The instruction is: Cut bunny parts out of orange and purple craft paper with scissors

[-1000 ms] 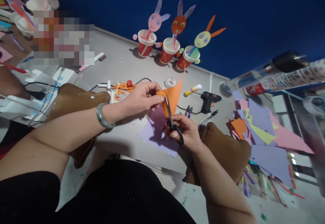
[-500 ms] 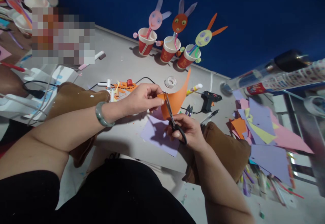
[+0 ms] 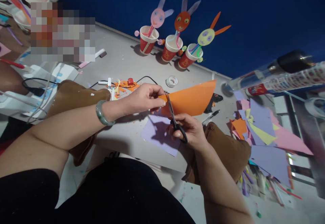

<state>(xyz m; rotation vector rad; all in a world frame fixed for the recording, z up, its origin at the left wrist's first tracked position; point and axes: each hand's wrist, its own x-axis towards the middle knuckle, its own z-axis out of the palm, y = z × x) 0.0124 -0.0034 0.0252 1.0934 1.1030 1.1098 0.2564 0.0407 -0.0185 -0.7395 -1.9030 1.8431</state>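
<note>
My left hand (image 3: 151, 98) pinches the left edge of an orange sheet of paper (image 3: 193, 97), held above the table. In my right hand (image 3: 190, 131) are black-handled scissors (image 3: 170, 107), fingers through the loops. Their blades point up and away from me, lying at the paper's left part beside my left fingertips. Whether the blades are fully closed I cannot tell. Below both hands, a purple sheet (image 3: 158, 134) lies flat on the table, partly shaded. The orange paper hides part of a black glue gun (image 3: 214, 102).
Three red paper cups (image 3: 172, 49) with paper rabbit heads stand along the blue wall. A tape roll (image 3: 172, 81) and orange scraps (image 3: 127, 85) lie beyond my hands. Coloured paper (image 3: 266, 163) is piled at right, near a clear bottle (image 3: 254, 78). White power strips (image 3: 63, 73) sit at left.
The orange paper, curled upward before, has swung out flatter to the right and now covers most of the glue gun. Both hands keep nearly the same place and grip.
</note>
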